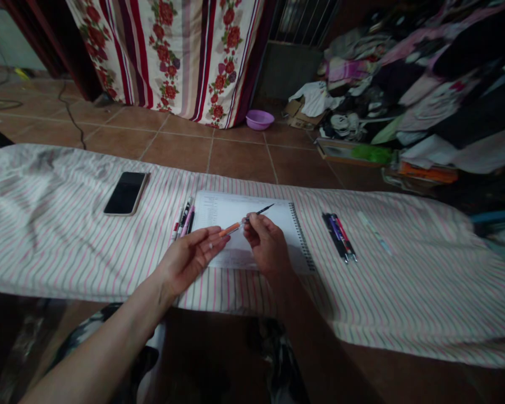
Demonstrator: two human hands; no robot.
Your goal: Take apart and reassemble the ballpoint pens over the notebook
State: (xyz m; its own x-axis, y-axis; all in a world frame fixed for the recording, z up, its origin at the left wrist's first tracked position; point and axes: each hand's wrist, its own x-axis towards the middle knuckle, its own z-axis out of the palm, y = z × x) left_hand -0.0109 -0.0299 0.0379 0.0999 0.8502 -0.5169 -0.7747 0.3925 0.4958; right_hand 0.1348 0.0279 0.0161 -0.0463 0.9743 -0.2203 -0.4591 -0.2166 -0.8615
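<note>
My right hand [266, 242] pinches a pen [258, 213] whose dark tip points up and right over a spiral notebook [235, 210] lying open on a striped cloth [67, 235]. My left hand [191, 255] lies palm up beside it. Its fingertips pinch the orange piece [230, 228] at the pen's near end. Both hands hover just above the notebook's lower half.
A dark phone [126, 192] lies at the left on the cloth. Several pens [184, 219] lie left of the notebook, more pens [340, 235] to its right. A purple bowl [260, 119] sits on the tiled floor by a flowered curtain [172, 50]. Piled clothes [404, 84] fill the right.
</note>
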